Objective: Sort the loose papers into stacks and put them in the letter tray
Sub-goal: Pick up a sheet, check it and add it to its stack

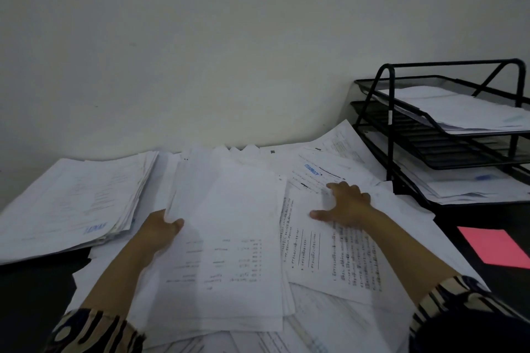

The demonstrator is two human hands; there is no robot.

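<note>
Two hands: left hand (160,231) grips the edge of a thin sheaf (229,238) of flat white printed sheets; right hand (345,203) lies spread, fingers straight, on loose papers (329,261).
Stack (74,200): thick, fanned edges, far left on the dark counter (487,275).
Letter tray (447,123): black wire mesh, tiered, right, holding paper.
Pink sheet (494,246): rectangular, beside tray.

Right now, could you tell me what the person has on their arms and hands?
Both hands, left hand and right hand, are bare, with no gloves, rings or watch visible. Each forearm is bare down to a sleeve pushed back near the elbow, patterned in dark blue and cream stripes and blotches.
</note>
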